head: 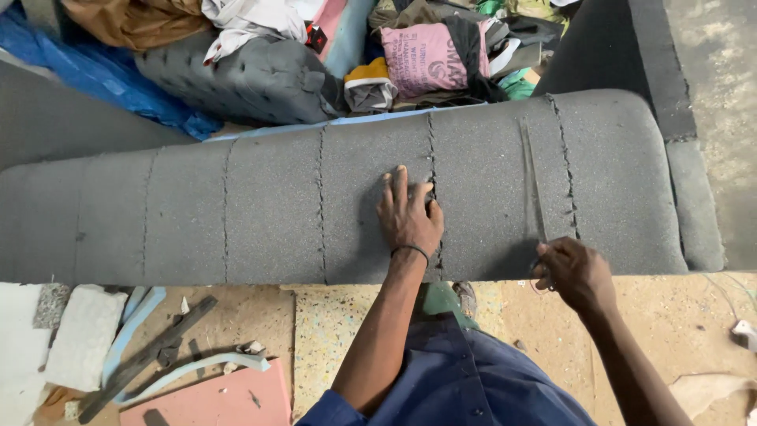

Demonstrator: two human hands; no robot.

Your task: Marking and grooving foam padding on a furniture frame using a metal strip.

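Note:
A long dark grey foam slab (268, 205) lies across the view, scored by several jagged cuts running front to back. My left hand (408, 214) presses flat on it with fingers spread, beside one of the cuts, a dark band on the wrist. My right hand (574, 272) is at the slab's front edge, fingers closed around a small tool that is mostly hidden. A thin straight cut line (533, 181) runs up the foam from that hand.
Behind the slab lie a grey tufted cushion (252, 79), blue sheeting (95, 75), a pink printed sack (430, 57) and piled cloth. On the floor at lower left are white foam pieces (83, 335), a dark strip (146, 355), a pink board (229, 398).

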